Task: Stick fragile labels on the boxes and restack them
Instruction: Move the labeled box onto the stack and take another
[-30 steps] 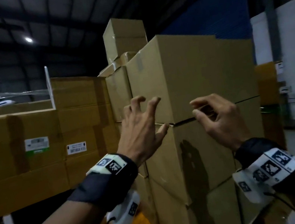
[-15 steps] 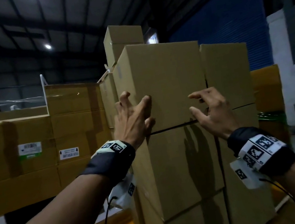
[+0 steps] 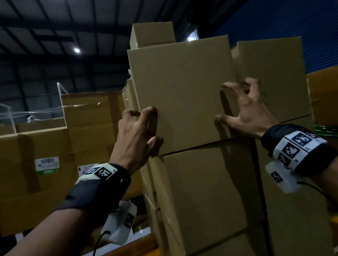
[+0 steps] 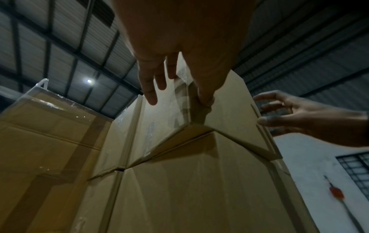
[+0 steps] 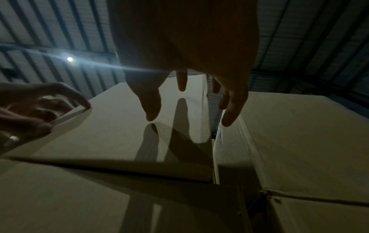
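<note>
Both hands have slid outward: left hand [image 3: 135, 133] and right hand [image 3: 244, 107] now claw the top box's [image 3: 184, 93] side edges, probably readying to lift it.

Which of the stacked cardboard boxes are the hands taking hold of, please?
The top box of the front column: left hand and right hand clasp its side edges.
</note>
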Demonstrator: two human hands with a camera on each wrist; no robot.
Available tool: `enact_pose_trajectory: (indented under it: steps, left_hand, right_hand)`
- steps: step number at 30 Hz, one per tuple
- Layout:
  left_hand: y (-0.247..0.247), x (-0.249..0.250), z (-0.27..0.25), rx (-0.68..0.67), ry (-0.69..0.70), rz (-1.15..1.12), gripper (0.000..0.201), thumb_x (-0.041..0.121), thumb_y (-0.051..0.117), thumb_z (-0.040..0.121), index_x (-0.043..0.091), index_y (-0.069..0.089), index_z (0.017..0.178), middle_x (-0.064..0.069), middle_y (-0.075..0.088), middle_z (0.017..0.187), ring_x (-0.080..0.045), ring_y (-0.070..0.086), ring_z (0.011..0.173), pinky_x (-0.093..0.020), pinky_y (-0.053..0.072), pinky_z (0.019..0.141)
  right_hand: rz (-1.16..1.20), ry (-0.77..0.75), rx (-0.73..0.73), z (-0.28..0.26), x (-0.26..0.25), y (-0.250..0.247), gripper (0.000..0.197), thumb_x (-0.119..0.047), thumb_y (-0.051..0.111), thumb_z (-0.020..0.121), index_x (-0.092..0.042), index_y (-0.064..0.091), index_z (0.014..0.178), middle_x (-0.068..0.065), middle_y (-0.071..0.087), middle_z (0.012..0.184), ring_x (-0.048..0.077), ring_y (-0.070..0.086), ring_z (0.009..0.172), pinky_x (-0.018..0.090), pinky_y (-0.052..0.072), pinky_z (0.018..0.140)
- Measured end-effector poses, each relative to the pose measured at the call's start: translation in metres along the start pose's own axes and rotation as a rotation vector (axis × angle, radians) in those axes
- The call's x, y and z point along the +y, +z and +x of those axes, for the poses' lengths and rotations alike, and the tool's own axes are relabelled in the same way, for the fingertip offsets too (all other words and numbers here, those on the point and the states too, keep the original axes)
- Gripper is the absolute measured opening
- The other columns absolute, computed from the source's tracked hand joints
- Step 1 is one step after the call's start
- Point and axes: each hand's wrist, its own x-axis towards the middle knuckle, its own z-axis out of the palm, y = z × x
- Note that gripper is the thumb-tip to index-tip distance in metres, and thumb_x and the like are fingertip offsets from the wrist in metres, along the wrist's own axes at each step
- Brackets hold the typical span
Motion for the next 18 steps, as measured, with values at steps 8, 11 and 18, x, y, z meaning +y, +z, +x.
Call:
enact_pose_trajectory:
  steps: [8, 11, 18]
  left_hand:
    - [-0.003, 0.012, -0.001, 0.017, -0.059, -0.134, 0.077, 0.027, 0.086, 0.074, 0.030, 0.040, 0.136, -0.014, 0.026, 0.138, -0.039, 0.047, 0.117, -0.029, 0.047, 0.090]
    - [-0.014, 0.014, -0.013, 0.055, -0.038, -0.114, 0.078, 0.028, 0.087, 0.073, 0.028, 0.041, 0.136, -0.016, 0.023, 0.141, -0.040, 0.045, 0.119, -0.032, 0.048, 0.092]
    - [-0.074, 0.006, -0.063, 0.159, -0.002, -0.034, 0.080, 0.025, 0.087, 0.072, 0.028, 0.041, 0.137, -0.020, 0.023, 0.145, -0.044, 0.043, 0.125, -0.033, 0.041, 0.093]
  right_hand:
    - [0.112, 0.056, -0.088, -0.004, -0.006, -0.012, 0.084, -0.033, 0.085, 0.074, -0.039, 0.037, 0.143, 0.018, 0.020, 0.153, 0.043, 0.029, 0.139, 0.053, 0.038, 0.104]
    - [0.131, 0.007, -0.057, -0.013, -0.012, -0.021, 0.083, -0.036, 0.086, 0.071, -0.040, 0.041, 0.140, 0.016, 0.025, 0.147, 0.043, 0.035, 0.133, 0.056, 0.045, 0.100]
    - [0.131, -0.169, 0.095, -0.048, -0.062, -0.036, 0.083, -0.037, 0.088, 0.066, -0.031, 0.048, 0.138, 0.018, 0.035, 0.137, 0.036, 0.047, 0.119, 0.051, 0.056, 0.085]
